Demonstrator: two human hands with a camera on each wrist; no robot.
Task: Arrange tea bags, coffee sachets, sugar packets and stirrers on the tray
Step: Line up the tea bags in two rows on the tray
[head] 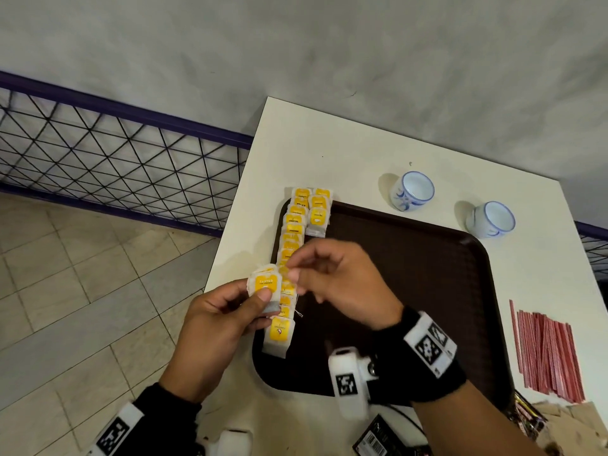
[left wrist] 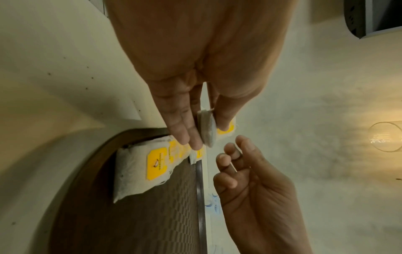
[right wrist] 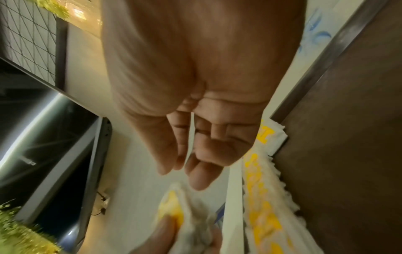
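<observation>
My left hand (head: 260, 301) grips a small stack of yellow-labelled tea bags (head: 265, 284) between thumb and fingers, just over the left rim of the dark brown tray (head: 411, 291). In the left wrist view the stack (left wrist: 207, 132) shows edge-on between my fingers (left wrist: 185, 134). My right hand (head: 292, 274) hovers right beside the stack with loosely bent fingers and holds nothing; the same shows in the right wrist view (right wrist: 185, 171). A long overlapping row of tea bags (head: 292, 225) lies along the tray's left side, with a short second column (head: 318, 212) at its far end.
Red stirrers (head: 546, 350) lie in a bundle on the white table (head: 329, 153) right of the tray. Two blue-and-white cups (head: 413, 190) (head: 490, 218) stand behind it. Brown paper packets (head: 566, 419) sit at the near right. The table's left edge drops to tiled floor.
</observation>
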